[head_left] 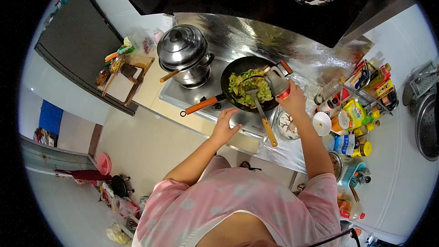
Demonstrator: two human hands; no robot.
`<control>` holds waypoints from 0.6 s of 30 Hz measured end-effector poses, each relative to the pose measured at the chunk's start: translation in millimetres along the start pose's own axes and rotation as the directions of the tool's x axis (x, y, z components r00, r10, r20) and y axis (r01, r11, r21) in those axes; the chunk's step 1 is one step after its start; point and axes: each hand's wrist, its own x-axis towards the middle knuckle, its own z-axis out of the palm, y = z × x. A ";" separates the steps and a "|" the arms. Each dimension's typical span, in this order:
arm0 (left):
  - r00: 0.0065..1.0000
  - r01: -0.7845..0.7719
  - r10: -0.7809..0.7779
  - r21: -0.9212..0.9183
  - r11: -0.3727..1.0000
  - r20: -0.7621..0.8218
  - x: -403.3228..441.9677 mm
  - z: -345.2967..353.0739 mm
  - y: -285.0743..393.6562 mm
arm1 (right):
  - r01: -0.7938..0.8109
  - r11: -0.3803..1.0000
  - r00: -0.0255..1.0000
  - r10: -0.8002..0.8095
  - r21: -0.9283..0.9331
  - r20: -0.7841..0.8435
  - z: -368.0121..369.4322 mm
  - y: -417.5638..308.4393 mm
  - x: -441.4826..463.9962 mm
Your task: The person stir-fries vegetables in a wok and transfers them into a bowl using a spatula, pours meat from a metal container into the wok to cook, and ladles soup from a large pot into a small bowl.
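Observation:
A black wok [225, 78] with green chopped vegetables [247, 82] in it sits on the stove [183, 92]. My right hand [293, 100] is wrapped round a clear bottle or jar with a red part [275, 80], tilted over the wok's right side. Its contents cannot be made out. My left hand [225, 128] is off the wok's orange handle [201, 105], just below it, with fingers apart and nothing in them. A spatula [266, 126] with a wooden handle rests in the wok, its handle over the rim toward me.
Left of the wok stands a lidded steel pot [183, 50]. A patterned plate [287, 126] and a white bowl [322, 124] are at the right. Seasoning bottles and packets crowd a rack [363, 93] by the wall. A cutting board [137, 68] lies on the left counter. The range hood [292, 23] overhangs.

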 end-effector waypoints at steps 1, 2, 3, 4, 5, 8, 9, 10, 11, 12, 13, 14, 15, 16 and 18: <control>1.000 -0.005 0.005 0.003 1.000 0.004 1.2 0.6 0.2 | -0.027 1.000 0.999 0.027 0.005 -0.021 -3.5 3.6 2.1; 1.000 -0.011 0.011 0.006 1.000 0.008 2.5 1.6 0.1 | -0.054 0.998 0.998 0.054 0.011 -0.042 -6.7 6.8 2.8; 1.000 -0.016 0.016 0.011 1.000 0.014 4.1 2.8 0.0 | -0.084 0.996 0.995 0.083 -0.023 -0.054 -12.9 8.3 0.4; 1.000 -0.021 0.021 0.015 1.000 0.021 5.7 4.4 -0.1 | -0.085 0.996 0.995 0.084 -0.030 -0.053 -14.2 14.5 -2.1; 0.999 -0.027 0.026 0.018 0.999 0.029 7.0 6.6 0.5 | -0.088 0.995 0.995 0.086 -0.038 -0.052 -15.2 22.8 -6.1; 0.998 -0.019 0.020 -0.019 1.000 0.055 13.4 15.3 5.4 | -0.073 0.994 0.997 0.074 0.078 -0.012 -23.1 37.2 -24.9; 0.997 -0.016 0.018 -0.025 1.000 0.072 16.8 17.4 9.8 | -0.048 0.983 0.999 0.052 0.179 -0.014 -22.0 44.6 -31.6; 0.996 -0.015 0.018 -0.032 0.999 0.092 20.3 18.8 16.0 | -0.026 0.961 0.999 0.033 0.277 -0.020 -21.8 52.3 -40.4; 0.993 -0.016 0.021 -0.043 0.999 0.116 23.9 22.7 20.8 | -0.043 0.771 0.998 0.067 0.635 -0.014 -17.9 56.9 -51.2; 0.992 -0.043 0.048 -0.045 0.998 0.119 27.6 27.7 22.8 | -0.071 0.664 0.996 0.093 0.744 0.012 -12.8 61.7 -58.4; 0.989 -0.074 0.080 -0.052 0.996 0.128 30.7 31.6 23.3 | -0.095 0.543 0.992 0.121 0.834 0.034 -6.8 67.5 -67.2; 0.983 -0.108 0.117 -0.068 0.992 0.145 33.2 37.9 24.6 | -0.113 0.412 0.987 0.155 0.904 0.053 -3.5 76.2 -80.2; 0.978 -0.124 0.135 -0.077 0.989 0.160 35.7 42.1 30.4 | -0.134 0.405 0.973 0.227 0.905 0.042 -7.9 74.6 -94.9; 0.971 -0.182 0.192 -0.080 0.980 0.143 37.6 46.8 37.9 | -0.152 0.396 0.955 0.296 0.906 0.030 -10.8 70.6 -107.9; 0.961 -0.199 0.213 -0.096 0.975 0.176 41.7 58.3 51.2 | -0.120 0.277 0.925 0.380 0.953 0.006 -7.6 83.5 -126.7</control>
